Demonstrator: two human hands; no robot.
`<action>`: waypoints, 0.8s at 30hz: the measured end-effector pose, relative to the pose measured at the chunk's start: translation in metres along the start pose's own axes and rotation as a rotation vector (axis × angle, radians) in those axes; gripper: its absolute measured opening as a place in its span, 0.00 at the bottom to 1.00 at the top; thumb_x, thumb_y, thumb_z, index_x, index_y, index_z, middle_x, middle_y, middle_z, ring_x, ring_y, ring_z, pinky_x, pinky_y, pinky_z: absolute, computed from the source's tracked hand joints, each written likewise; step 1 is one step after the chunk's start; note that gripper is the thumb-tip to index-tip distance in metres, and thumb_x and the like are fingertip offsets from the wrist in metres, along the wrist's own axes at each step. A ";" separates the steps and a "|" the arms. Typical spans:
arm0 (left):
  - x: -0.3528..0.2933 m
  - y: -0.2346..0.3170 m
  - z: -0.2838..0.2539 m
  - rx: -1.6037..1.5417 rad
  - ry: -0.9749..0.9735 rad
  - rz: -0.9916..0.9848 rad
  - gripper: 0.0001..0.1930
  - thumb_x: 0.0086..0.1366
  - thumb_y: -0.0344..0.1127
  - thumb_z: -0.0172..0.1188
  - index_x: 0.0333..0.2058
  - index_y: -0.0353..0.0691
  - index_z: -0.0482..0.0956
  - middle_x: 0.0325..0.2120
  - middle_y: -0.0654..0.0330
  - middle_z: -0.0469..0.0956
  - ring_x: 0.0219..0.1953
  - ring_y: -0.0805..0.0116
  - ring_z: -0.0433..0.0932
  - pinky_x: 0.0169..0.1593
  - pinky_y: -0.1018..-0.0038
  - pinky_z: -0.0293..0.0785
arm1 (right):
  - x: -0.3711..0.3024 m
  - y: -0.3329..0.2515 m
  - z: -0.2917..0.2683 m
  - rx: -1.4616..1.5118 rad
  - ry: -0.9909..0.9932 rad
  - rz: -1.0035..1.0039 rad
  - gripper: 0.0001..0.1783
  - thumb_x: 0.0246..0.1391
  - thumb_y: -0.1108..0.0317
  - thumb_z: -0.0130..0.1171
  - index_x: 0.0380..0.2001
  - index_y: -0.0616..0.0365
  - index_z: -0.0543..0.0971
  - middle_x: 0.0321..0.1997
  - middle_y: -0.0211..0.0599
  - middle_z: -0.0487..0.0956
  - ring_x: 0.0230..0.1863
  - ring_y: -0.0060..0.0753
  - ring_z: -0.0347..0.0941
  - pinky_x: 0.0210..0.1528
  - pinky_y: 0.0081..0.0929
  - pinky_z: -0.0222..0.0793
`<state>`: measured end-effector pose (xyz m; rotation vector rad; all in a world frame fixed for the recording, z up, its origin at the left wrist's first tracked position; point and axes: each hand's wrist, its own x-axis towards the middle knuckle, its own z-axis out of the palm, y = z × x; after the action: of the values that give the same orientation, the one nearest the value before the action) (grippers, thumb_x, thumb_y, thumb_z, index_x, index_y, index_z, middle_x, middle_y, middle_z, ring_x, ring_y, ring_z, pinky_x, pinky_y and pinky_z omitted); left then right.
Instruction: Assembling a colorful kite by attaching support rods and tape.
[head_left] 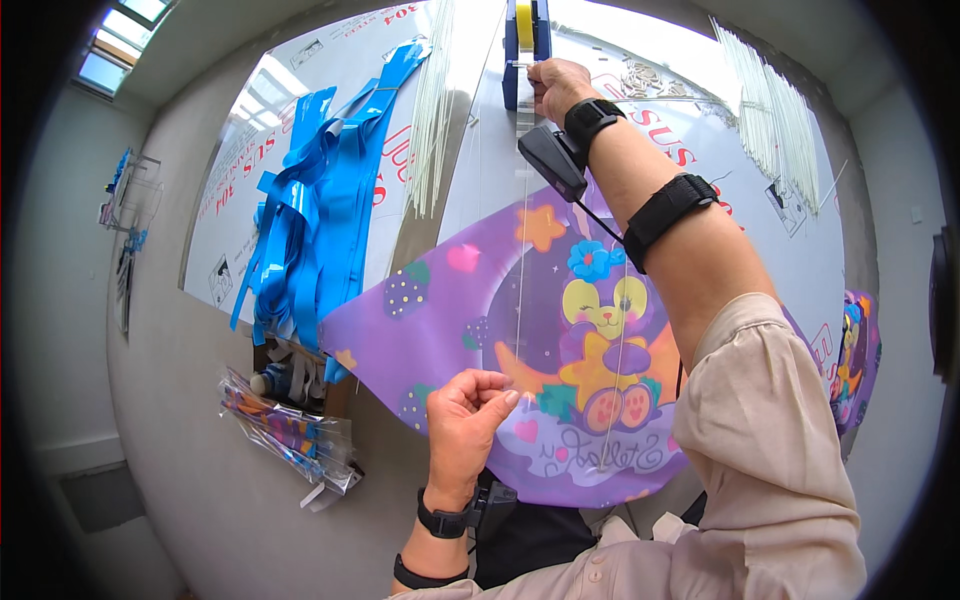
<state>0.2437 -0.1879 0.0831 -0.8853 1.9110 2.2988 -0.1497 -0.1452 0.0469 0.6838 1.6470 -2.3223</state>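
A purple triangular kite sheet [400, 330], printed with a cartoon animal and stars, lies over the table's near edge and hangs toward me. Above its lower middle, my left hand [463, 425] pinches thumb to forefinger, and a clear glint shows at the tips. A faint strip of clear tape [522, 240] runs from there up to a dark blue tape dispenser [512, 90] with a yellow-cored roll [525, 22]. At the dispenser's front, my right hand [560, 85] has its fingers closed on the tape. A thin rod [619, 365] lies along the sheet.
Blue ribbon-like strips [335, 200] are heaped at the table's left. Thin white rods lie in one bundle [435, 110] beside them and another bundle [775, 110] at far right. Small pale pieces [655, 78] sit beyond my right hand. Clear-bagged goods [290, 430] hang lower left.
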 end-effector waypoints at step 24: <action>-0.031 0.025 0.018 0.208 -0.218 0.180 0.03 0.56 0.27 0.59 0.28 0.35 0.75 0.22 0.69 0.71 0.24 0.82 0.64 0.29 0.84 0.59 | -0.174 -0.133 -0.336 0.376 -0.258 -0.056 0.08 0.51 0.72 0.61 0.29 0.59 0.71 0.26 0.29 0.70 0.25 0.18 0.61 0.24 0.17 0.59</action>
<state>0.2532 -0.1672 0.1209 -0.4391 2.1544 2.1257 0.0272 0.1990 0.1526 0.3812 1.1479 -2.6592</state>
